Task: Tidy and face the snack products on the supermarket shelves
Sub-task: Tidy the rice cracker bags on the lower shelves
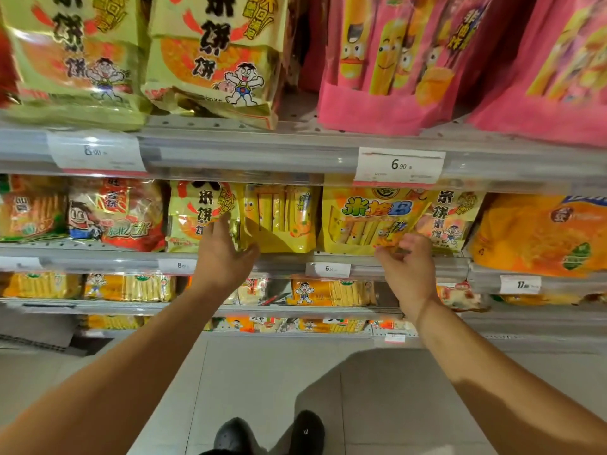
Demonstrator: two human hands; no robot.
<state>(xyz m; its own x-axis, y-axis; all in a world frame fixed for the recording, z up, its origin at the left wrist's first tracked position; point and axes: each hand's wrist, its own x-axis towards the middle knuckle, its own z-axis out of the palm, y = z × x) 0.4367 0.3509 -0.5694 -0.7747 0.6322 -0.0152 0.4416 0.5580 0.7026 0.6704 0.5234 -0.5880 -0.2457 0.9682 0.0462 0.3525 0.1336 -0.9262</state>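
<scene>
Facing yellow snack bags on the middle shelf (282, 259)
The plain yellow bag (279, 221) is touched by the released left hand (223, 254); the green-lettered yellow bag (368, 221) is pinched by the right hand (407, 267)

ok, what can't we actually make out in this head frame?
- Head view, right hand: its fingers are curled at the lower corner of the yellow stick-snack bag; whether they grip it is unclear.
- Left hand: covers the seam between the rice cracker bag and the yellow pouch.
- Small print on the 6.90 price tag: blurred.
- Pink bags: tops cut off by the upper edge.
</scene>
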